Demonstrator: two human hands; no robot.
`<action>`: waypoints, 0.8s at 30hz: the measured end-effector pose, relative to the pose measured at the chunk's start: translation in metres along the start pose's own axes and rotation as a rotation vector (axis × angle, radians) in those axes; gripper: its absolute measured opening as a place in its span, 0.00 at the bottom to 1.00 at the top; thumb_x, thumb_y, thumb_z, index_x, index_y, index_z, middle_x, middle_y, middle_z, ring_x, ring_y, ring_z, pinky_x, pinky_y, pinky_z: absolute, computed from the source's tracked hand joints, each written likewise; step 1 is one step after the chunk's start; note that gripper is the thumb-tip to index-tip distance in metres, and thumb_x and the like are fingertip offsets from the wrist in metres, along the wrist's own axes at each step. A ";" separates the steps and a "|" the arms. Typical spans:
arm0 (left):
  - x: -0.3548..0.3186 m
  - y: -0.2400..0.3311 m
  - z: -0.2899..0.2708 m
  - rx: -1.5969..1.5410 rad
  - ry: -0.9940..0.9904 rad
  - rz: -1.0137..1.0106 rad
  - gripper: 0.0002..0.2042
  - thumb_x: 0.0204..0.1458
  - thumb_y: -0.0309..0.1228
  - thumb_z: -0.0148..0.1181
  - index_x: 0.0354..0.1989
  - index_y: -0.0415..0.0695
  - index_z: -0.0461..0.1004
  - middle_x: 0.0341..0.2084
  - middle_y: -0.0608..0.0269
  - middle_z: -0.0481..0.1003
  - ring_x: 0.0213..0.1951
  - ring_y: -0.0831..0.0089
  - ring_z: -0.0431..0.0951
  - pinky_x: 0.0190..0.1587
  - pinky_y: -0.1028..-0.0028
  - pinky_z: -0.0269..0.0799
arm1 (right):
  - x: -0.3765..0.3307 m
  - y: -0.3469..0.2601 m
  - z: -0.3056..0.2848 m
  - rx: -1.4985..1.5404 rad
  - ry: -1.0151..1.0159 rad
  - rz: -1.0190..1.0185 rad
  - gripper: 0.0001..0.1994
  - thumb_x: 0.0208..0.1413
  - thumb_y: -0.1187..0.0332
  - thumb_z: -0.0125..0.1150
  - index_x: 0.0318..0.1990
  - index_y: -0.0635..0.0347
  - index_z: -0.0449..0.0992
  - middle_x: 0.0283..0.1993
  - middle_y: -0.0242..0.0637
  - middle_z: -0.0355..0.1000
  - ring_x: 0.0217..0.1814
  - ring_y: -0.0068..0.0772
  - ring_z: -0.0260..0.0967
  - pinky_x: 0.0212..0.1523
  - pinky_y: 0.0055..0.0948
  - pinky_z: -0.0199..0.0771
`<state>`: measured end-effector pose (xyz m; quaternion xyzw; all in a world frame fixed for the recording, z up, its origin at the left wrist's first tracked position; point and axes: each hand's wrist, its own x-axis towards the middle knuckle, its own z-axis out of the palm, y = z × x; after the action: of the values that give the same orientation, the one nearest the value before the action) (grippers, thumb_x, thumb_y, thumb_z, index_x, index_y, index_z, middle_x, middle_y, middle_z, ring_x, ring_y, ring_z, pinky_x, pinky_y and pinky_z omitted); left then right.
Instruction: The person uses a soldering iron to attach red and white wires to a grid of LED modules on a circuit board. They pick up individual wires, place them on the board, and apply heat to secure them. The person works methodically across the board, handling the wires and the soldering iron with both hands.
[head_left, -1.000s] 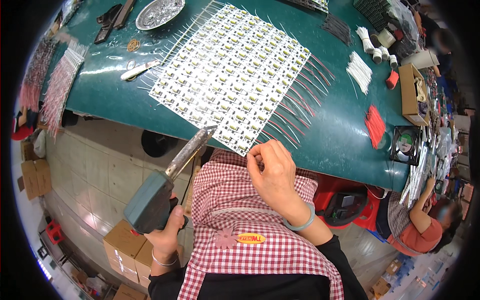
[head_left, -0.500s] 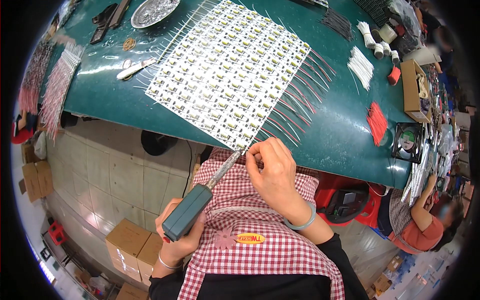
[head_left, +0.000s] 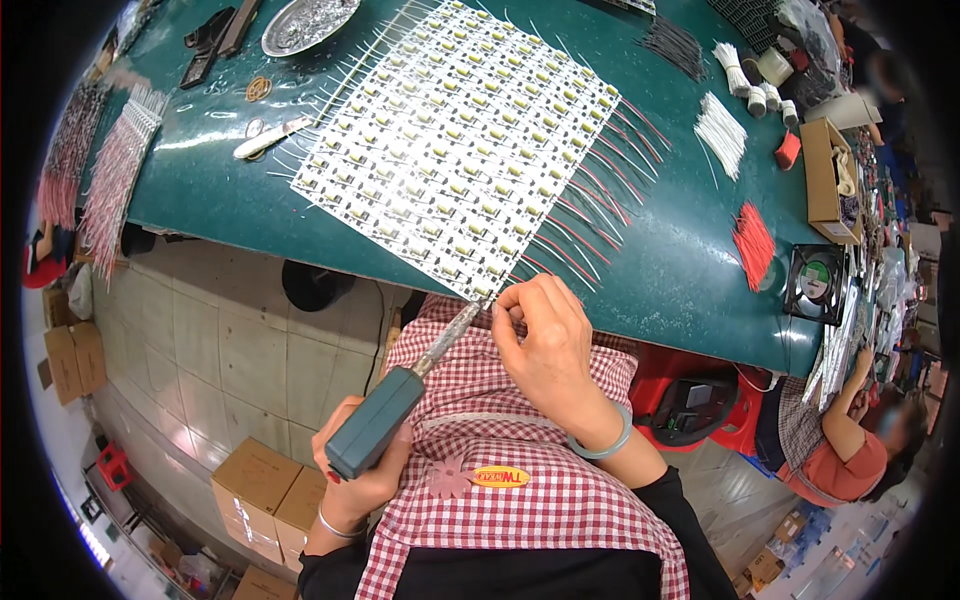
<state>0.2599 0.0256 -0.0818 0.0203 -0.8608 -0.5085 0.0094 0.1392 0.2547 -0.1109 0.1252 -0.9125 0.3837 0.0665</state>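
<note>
A white circuit board panel, dotted with rows of small yellow-green parts, lies on the table. Red and white wires stick out along its right side. My left hand grips the dark green handle of a soldering iron. The iron's tip meets the panel's near corner. Close by that tip, my right hand is closed in a pinch, its thumb and fingertips at the corner. What it pinches is too small and hidden to make out.
On the green table lie a red wire bundle, white wire bundles, a white-handled tool and a metal dish. A small fan stands at the right edge. Another person sits at the right. Cardboard boxes stand on the floor.
</note>
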 end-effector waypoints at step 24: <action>0.233 -0.139 -0.183 -1.283 0.540 -0.324 0.12 0.64 0.29 0.64 0.48 0.32 0.73 0.36 0.51 0.78 0.26 0.76 0.73 0.23 0.80 0.66 | 0.008 -0.008 -0.019 0.034 -0.189 0.053 0.06 0.54 0.78 0.68 0.35 0.61 0.75 0.33 0.41 0.71 0.38 0.46 0.72 0.39 0.42 0.71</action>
<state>0.0378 -0.2119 -0.1157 0.2635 -0.3455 -0.8869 0.1567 0.1338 0.2615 -0.0903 0.1378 -0.9110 0.3873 -0.0320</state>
